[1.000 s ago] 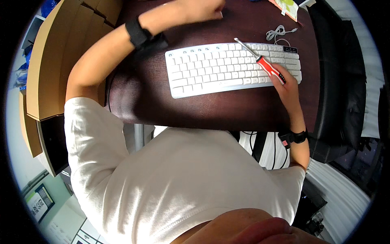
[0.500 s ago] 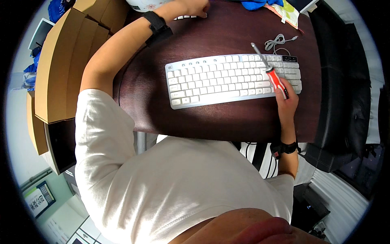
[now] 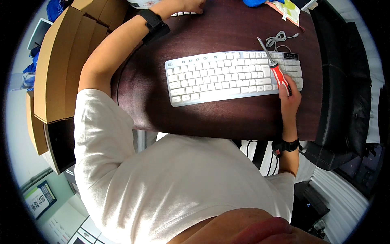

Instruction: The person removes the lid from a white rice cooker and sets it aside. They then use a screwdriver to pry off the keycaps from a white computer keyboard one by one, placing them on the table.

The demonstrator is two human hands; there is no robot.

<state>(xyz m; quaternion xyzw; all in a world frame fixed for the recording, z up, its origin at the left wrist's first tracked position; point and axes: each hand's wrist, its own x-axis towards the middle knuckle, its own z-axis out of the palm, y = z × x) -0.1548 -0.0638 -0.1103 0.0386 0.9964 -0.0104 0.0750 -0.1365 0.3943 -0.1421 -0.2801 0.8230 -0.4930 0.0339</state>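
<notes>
Right hand grips the red-handled screwdriver with a metal shaft, laid across the right end of the white rectangular plastic keyboard mid dark wooden desk. Keep the shaft low and the wrist planted at the keyboard's near edge. Left hand reaches to the desk's far edge; grasp unclear. Coiled white cable sits just beyond the tip; cardboard boxes line the left edge.

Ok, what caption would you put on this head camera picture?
Right hand holds a red screwdriver over a white keyboard; left hand reaches across the dark table.
</notes>
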